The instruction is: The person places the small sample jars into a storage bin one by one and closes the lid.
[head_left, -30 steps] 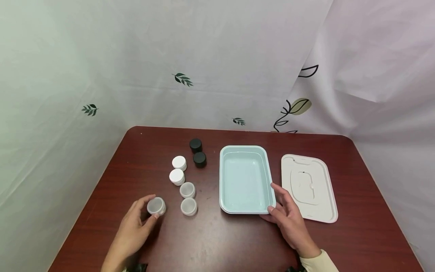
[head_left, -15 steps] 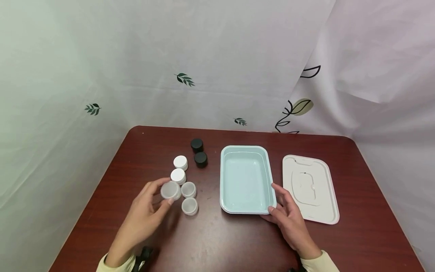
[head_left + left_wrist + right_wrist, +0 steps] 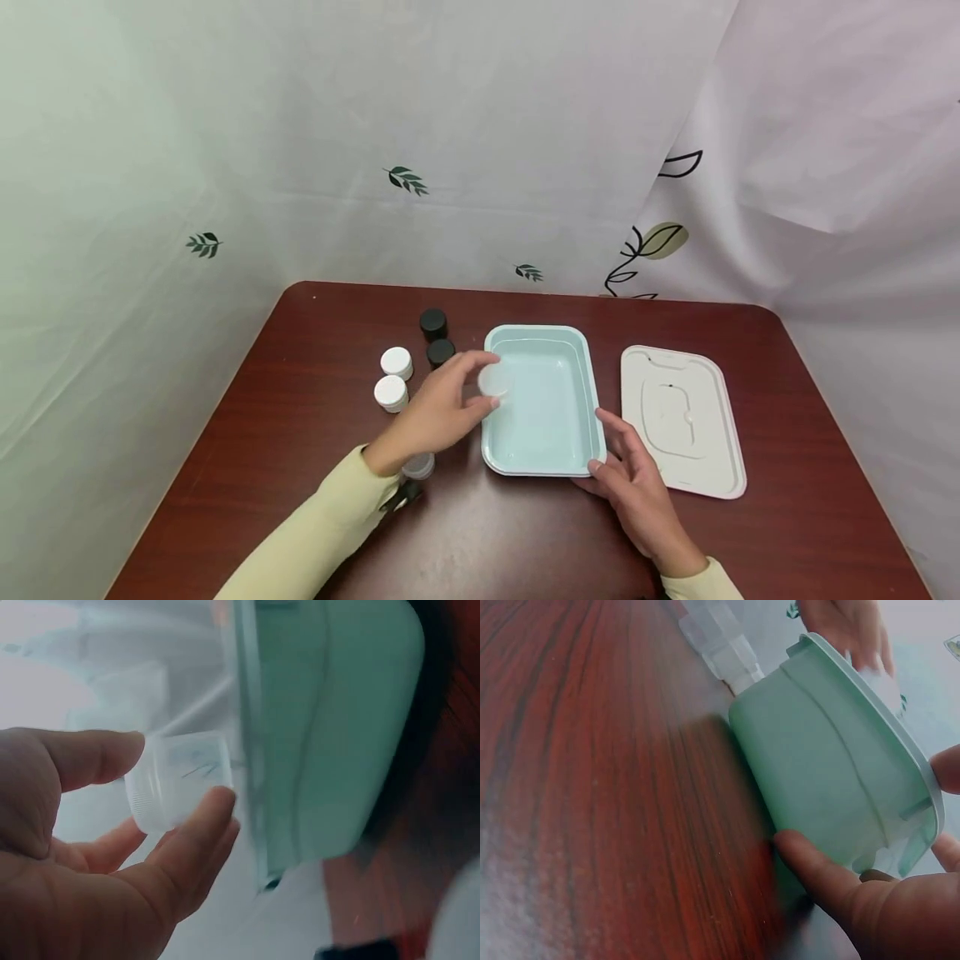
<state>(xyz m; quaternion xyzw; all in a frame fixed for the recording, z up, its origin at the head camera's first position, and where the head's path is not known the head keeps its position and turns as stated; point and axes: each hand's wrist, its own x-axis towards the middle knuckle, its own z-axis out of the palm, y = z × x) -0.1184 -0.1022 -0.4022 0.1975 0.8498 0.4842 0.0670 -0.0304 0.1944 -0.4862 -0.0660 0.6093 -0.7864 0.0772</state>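
Currently, the left hand [image 3: 442, 408] pinches a clear jar [image 3: 493, 380], thumb and fingers parted by its width, around the pale blue tub [image 3: 546, 425]'s left rim (its exact height is hard to judge). The right hand [image 3: 637, 496] grips the tub's near right corner, beside a white lid [image 3: 678, 421].

Tabletop [image 3: 540, 533]: dark reddish-brown wood grain
Basin [image 3: 543, 417]: pale blue, near middle
Lid [image 3: 678, 421]: white, at basin's 3 o'clock
Black jars [image 3: 433, 324]: two, basin's 10 o'clock
White jars [image 3: 392, 392]: two, 9 o'clock
Clear jar [image 3: 418, 467]: 8 o'clock, partly hidden
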